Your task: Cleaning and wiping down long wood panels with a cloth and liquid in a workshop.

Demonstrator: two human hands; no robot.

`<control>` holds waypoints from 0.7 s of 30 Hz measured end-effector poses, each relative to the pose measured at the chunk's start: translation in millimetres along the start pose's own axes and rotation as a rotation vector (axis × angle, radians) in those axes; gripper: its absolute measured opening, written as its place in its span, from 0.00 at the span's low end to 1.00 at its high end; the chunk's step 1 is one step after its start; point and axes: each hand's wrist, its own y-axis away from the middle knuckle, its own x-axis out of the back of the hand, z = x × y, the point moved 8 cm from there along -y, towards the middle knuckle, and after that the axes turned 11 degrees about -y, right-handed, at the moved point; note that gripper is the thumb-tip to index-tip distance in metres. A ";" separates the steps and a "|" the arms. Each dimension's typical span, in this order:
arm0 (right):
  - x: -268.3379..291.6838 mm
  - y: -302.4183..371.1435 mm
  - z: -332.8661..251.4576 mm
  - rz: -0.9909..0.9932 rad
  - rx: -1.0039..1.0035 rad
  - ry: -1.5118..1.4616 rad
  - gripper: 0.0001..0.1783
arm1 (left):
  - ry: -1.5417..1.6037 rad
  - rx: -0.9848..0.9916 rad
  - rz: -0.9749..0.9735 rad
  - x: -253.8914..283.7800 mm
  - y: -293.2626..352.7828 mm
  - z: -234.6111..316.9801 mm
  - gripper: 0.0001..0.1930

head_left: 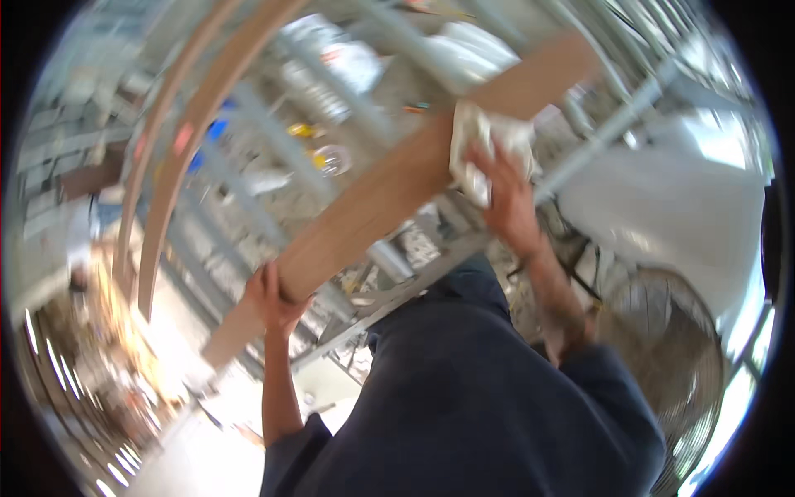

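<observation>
A long flat wooden board (368,211) slants in front of me, from the lower left up to the far right, above a rack of grey metal bars. My left hand (277,296) is closed around the board towards its lower left end. On the upper right part of the board, my right hand (507,195) presses a crumpled whitish cloth (497,137) against the face. The fingers lie over the cloth, and blur softens their outline. The board's far right end is smeared by motion.
Two more long wooden strips (207,108) rest across the grey rack bars (273,141) at the left. Beneath lie white plastic bags (344,66), a roll of tape (333,160) and scattered debris. A round wooden surface (658,340) stands at the right, near a large pale sheet (662,195).
</observation>
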 end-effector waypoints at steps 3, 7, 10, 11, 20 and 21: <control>-45.4 23.2 -72.2 -0.188 -0.053 -0.473 0.24 | -0.037 -0.068 -0.048 5.3 -15.2 18.5 0.54; -58.8 36.3 -46.4 0.009 -0.536 -0.848 0.20 | -0.161 -0.094 -0.088 18.4 9.3 7.5 0.55; -41.5 19.8 -50.6 0.252 -0.744 -1.231 0.29 | -0.133 -0.083 -0.077 21.7 25.6 4.0 0.54; -37.4 22.4 -39.1 0.332 -0.780 -1.299 0.32 | -0.149 -0.087 -0.072 27.0 26.5 4.4 0.48; -41.8 64.5 -98.3 0.422 -0.743 -1.522 0.37 | 0.369 -0.100 -0.321 74.4 -47.7 -46.6 0.21; -46.4 70.4 -105.7 0.422 -0.754 -1.535 0.38 | 0.401 -0.095 -0.253 72.9 -57.1 -57.5 0.21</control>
